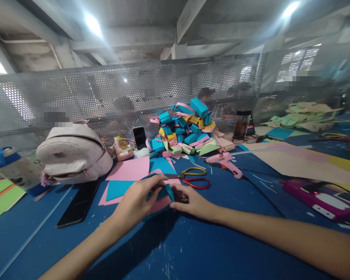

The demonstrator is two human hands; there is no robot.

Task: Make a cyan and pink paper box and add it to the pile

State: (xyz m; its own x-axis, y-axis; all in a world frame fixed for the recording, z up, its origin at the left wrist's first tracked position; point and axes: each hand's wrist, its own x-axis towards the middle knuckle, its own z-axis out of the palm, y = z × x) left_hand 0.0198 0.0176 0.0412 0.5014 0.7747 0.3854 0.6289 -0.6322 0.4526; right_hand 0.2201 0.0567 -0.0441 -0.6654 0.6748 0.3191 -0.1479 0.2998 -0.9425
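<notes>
A small blue paper box with a pink band is between my hands, just above the table. My left hand grips its left side, fingers curled over the top. From the right, my right hand pinches the box's edge with thumb and fingers. Parts of the box are hidden behind my fingers. Right behind my hands lie scissors with one yellow and one red handle. Blue paper and pink paper sheets lie beyond my left hand.
A heap of folded paper boxes stands at the back. A pink glue gun with a cord lies right of the scissors. Further right is a magenta power strip. At left are a phone, a white backpack and a bottle.
</notes>
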